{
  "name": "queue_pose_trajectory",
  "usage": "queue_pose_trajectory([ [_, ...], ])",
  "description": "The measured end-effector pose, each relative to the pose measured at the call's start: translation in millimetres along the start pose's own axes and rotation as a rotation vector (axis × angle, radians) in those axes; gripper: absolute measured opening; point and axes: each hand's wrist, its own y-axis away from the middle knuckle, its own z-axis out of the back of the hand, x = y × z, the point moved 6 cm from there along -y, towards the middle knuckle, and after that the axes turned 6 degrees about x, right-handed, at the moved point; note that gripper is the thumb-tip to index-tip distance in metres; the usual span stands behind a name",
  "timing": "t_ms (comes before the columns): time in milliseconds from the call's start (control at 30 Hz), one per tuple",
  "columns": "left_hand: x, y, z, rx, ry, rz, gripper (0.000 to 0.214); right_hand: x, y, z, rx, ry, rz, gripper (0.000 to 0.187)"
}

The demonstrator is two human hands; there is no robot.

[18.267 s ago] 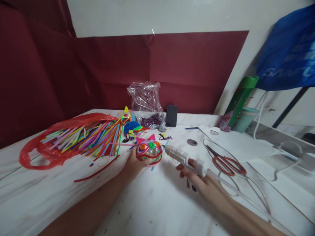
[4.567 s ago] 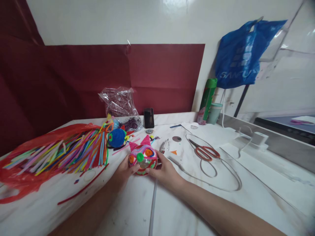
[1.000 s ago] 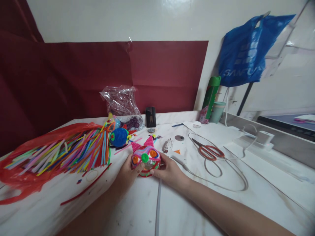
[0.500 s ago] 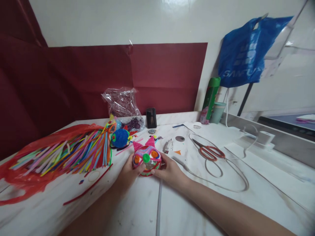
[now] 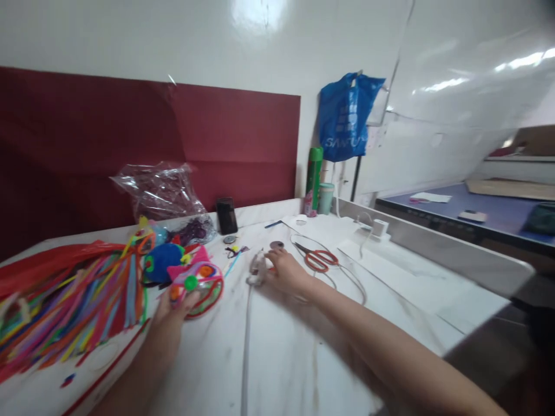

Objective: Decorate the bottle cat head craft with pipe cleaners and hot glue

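My left hand (image 5: 169,318) is closed around the side of a round pink craft animal head (image 5: 200,284) with pointed ears, a green button nose and orange button eyes. To the right, my right hand (image 5: 284,270) has its fingers closed at a small pale glue gun (image 5: 257,268), partly covered and blurred. Close to that hand lies a dark grey disc (image 5: 276,245). Scissors (image 5: 321,260) with red-orange handles rest farther right, amid a looping cable. Just behind the craft head sits a blue yarn-like craft piece (image 5: 163,263).
Many coloured pipe cleaners (image 5: 99,306) lie on a red plastic bag at left. A clear plastic bag (image 5: 162,190) and a black phone (image 5: 226,215) stand behind. Toward the back right are a green can (image 5: 314,173), a pale green cup (image 5: 325,198) and a white charger (image 5: 380,229).
My right hand has left the craft head and moved right to the glue gun. The left hand keeps the head and has shifted left with it. The camera view has turned right.
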Motion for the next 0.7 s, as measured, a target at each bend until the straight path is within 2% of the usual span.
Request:
queue_pose_trajectory([
  [67,8,6,-5.7,0.090,0.024,0.154,0.050,-4,2,-18,0.067,0.056,0.018,0.023],
  [200,19,10,-14.7,0.174,0.136,0.156,0.061,-12,3,-46,0.131,0.134,0.005,0.018],
  [300,28,7,-15.1,0.193,0.126,0.128,0.058,-15,3,-51,0.151,0.174,0.009,0.022],
  [500,35,4,-15.6,0.267,0.120,0.098,0.063,-31,3,-46,0.149,0.219,0.011,0.021],
  [567,37,4,-17.9,0.300,0.141,0.079,0.065,-43,2,-44,0.122,0.230,0.003,0.023],
  [633,37,4,-19.3,0.302,0.116,0.032,0.061,-49,3,-38,0.015,0.221,0.044,0.026],
  [700,35,4,-14.4,0.196,0.036,-0.029,0.056,-46,7,-32,-0.145,0.156,0.135,0.029],
])
